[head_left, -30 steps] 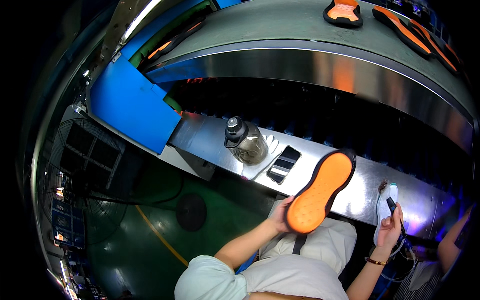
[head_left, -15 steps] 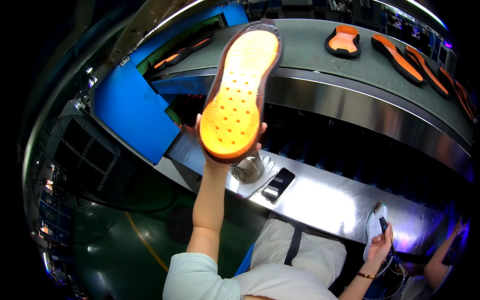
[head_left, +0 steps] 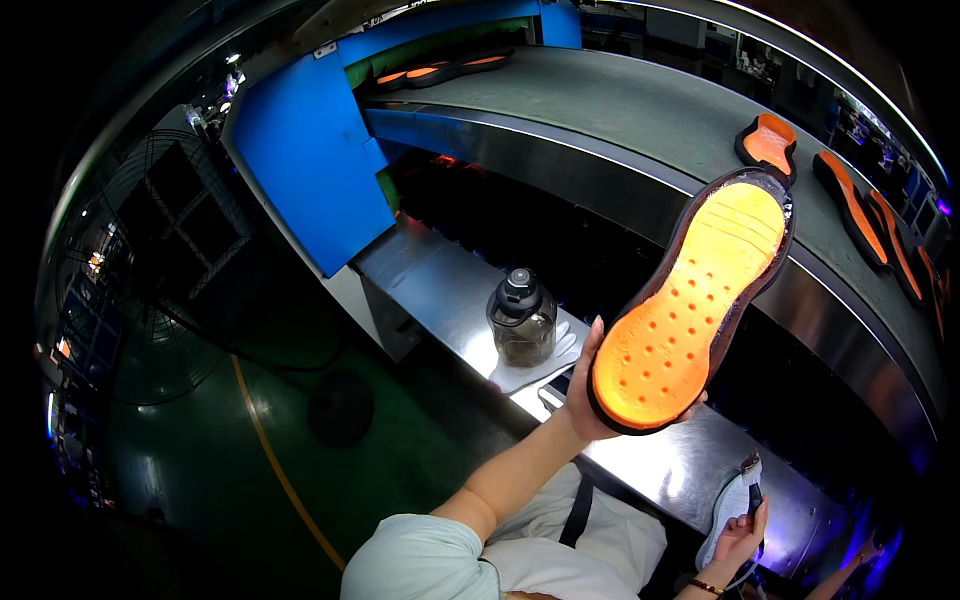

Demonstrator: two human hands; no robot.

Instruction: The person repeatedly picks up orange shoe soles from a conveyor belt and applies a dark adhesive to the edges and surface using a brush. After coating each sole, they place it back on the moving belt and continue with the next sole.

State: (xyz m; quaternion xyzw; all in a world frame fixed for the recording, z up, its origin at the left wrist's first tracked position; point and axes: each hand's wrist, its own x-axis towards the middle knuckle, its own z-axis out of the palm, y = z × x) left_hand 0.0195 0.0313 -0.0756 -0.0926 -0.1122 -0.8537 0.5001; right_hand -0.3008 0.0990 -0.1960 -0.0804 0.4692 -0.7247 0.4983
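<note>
My left hand holds an orange shoe sole with a dark rim by its heel end, tilted up over the steel shelf, its toe pointing at the conveyor belt. My right hand is low at the right, gripping a small dark tool against a white piece at the shelf's near edge.
A dark water bottle stands on a cloth on the shelf, a phone beside it. More orange soles lie on the belt at right and far back. A blue panel and a fan are at left.
My left hand has swung the sole from high at the centre-left over to the right and lower. The view has shifted, so the bottle now sits left of the sole.
</note>
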